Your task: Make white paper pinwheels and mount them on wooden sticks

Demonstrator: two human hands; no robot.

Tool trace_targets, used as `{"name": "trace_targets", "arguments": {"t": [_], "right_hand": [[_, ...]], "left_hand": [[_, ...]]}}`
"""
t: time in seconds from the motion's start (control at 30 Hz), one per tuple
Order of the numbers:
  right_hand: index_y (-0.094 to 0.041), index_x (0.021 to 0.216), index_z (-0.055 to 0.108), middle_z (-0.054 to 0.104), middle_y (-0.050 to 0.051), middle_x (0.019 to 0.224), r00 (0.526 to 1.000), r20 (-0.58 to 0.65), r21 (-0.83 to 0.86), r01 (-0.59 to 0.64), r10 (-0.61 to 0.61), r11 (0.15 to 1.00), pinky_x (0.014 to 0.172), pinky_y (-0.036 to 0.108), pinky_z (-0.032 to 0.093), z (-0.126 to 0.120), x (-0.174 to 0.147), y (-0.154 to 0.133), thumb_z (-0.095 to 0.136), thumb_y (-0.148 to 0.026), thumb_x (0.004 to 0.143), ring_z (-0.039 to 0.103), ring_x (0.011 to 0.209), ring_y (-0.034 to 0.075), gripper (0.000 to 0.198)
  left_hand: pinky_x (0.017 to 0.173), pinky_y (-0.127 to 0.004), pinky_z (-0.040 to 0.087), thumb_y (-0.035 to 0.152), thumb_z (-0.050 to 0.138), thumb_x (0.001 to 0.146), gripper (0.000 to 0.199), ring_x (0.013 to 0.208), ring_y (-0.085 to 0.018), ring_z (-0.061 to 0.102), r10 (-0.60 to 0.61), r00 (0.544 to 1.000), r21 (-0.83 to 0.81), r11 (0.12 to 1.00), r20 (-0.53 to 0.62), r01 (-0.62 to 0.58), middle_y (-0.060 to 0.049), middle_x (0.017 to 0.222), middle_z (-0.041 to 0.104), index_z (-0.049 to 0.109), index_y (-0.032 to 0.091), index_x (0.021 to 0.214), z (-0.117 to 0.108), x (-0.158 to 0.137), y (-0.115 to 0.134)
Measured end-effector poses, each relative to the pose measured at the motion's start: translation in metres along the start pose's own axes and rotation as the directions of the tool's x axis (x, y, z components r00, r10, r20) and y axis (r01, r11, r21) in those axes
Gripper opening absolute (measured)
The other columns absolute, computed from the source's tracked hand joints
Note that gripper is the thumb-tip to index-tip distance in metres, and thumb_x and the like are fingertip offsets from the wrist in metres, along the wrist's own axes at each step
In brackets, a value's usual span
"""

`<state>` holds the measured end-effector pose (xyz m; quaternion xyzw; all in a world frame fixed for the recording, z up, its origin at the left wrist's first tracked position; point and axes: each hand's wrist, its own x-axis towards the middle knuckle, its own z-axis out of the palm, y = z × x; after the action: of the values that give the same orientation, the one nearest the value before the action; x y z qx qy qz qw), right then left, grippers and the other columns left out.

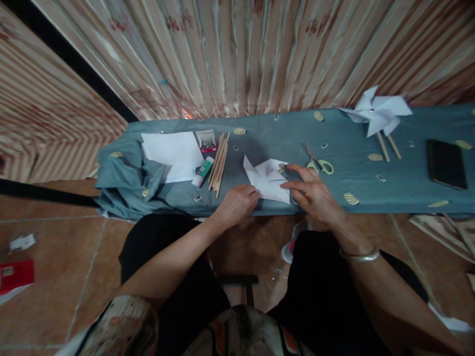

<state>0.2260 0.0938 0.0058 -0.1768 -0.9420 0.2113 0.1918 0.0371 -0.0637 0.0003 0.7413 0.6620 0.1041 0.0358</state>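
A white paper pinwheel (269,185), its flaps partly raised, lies at the front of the cloth-covered bench. My left hand (239,203) is closed at its lower left edge, with the paper pinched in the fingertips. At the right side of the paper, my right hand (313,193) has its fingers stretched and apart, index finger and thumb reaching its edge. Green-handled scissors (319,163) lie just beyond that hand. Left of the pinwheel are several wooden sticks (219,163), a green and white glue tube (203,172) and a small open box of metal pins (207,142).
White paper sheets (174,153) lie on the left of the blue-green cloth (260,131). Farther right are finished-looking white pinwheels (373,113) on wooden sticks and a dark phone (446,164). A striped curtain (252,59) hangs behind. A red packet (17,277) is on the tiled floor.
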Motion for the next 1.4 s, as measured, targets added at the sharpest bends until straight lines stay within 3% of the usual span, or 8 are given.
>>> {"name": "trace_targets", "arguments": {"t": [0.33, 0.43, 0.57, 0.77, 1.0, 1.27, 1.4], "right_hand": [[-0.023, 0.086, 0.073, 0.053, 0.008, 0.141, 0.999, 0.045, -0.029, -0.002, 0.004, 1.0, 0.106, 0.058, 0.041, 0.008, -0.005, 0.008, 0.054, -0.018, 0.083, 0.047, 0.131, 0.033, 0.021], [-0.025, 0.092, 0.072, 0.054, 0.009, 0.14, 0.999, 0.01, 0.033, -0.041, 0.041, 0.999, 0.106, 0.058, 0.041, 0.006, -0.003, 0.005, 0.058, -0.021, 0.083, 0.05, 0.129, 0.032, 0.017], [-0.027, 0.099, 0.071, 0.049, 0.007, 0.144, 0.997, 0.057, 0.201, -0.06, 0.049, 0.978, 0.108, 0.053, 0.042, 0.002, 0.0, 0.004, 0.063, -0.025, 0.082, 0.049, 0.132, 0.029, 0.02], [-0.026, 0.086, 0.076, 0.051, 0.006, 0.143, 0.99, 0.128, 0.32, -0.099, 0.06, 0.942, 0.112, 0.053, 0.038, -0.003, 0.003, 0.002, 0.067, -0.034, 0.083, 0.048, 0.134, 0.031, 0.012], [-0.026, 0.082, 0.075, 0.056, 0.006, 0.14, 0.99, 0.113, 0.369, -0.119, 0.082, 0.922, 0.111, 0.051, 0.04, 0.0, 0.008, -0.001, 0.067, -0.04, 0.083, 0.051, 0.131, 0.029, 0.016], [-0.027, 0.088, 0.073, 0.053, 0.004, 0.142, 0.987, 0.066, 0.278, -0.158, 0.145, 0.948, 0.114, 0.053, 0.035, -0.002, 0.014, 0.004, 0.063, -0.029, 0.083, 0.046, 0.135, 0.028, 0.011], [-0.028, 0.093, 0.073, 0.05, 0.004, 0.144, 0.987, 0.112, 0.261, -0.137, 0.111, 0.956, 0.113, 0.053, 0.035, -0.007, 0.01, 0.009, 0.062, -0.026, 0.081, 0.045, 0.136, 0.03, 0.016]], "left_hand": [[0.086, -0.03, 0.054, 0.017, 0.047, 0.094, 0.019, 0.096, -0.018, 0.065, -0.086, 0.995, -0.141, 0.987, -0.048, 0.079, -0.006, 0.097, 0.066, 0.066, 0.018, 0.097, 0.005, -0.003, -0.004], [0.086, -0.03, 0.054, 0.018, 0.047, 0.094, 0.02, 0.096, -0.018, 0.066, -0.095, 0.994, -0.152, 0.985, -0.049, 0.087, -0.006, 0.096, 0.066, 0.066, 0.019, 0.097, 0.006, -0.003, -0.005], [0.086, -0.03, 0.054, 0.018, 0.046, 0.094, 0.02, 0.096, -0.018, 0.065, -0.092, 0.994, -0.16, 0.984, -0.049, 0.083, -0.006, 0.096, 0.066, 0.066, 0.019, 0.098, 0.005, -0.004, -0.004], [0.084, -0.03, 0.053, 0.017, 0.045, 0.095, 0.02, 0.096, -0.019, 0.063, -0.066, 0.997, -0.135, 0.989, -0.028, 0.062, -0.007, 0.098, 0.065, 0.065, 0.017, 0.099, 0.003, -0.006, -0.003], [0.081, -0.032, 0.052, 0.016, 0.047, 0.094, 0.018, 0.097, -0.022, 0.059, -0.013, 1.0, -0.069, 0.998, 0.012, 0.014, -0.009, 0.1, 0.066, 0.065, 0.015, 0.095, 0.001, -0.005, 0.001], [0.082, -0.032, 0.052, 0.015, 0.046, 0.094, 0.018, 0.094, -0.021, 0.06, -0.028, 1.0, -0.089, 0.996, -0.001, 0.028, -0.008, 0.097, 0.067, 0.064, 0.014, 0.093, 0.004, -0.005, -0.001], [0.083, -0.031, 0.053, 0.015, 0.046, 0.094, 0.018, 0.094, -0.019, 0.063, -0.065, 0.997, -0.143, 0.988, -0.036, 0.059, -0.007, 0.096, 0.066, 0.064, 0.016, 0.094, 0.006, -0.006, -0.003]]}}
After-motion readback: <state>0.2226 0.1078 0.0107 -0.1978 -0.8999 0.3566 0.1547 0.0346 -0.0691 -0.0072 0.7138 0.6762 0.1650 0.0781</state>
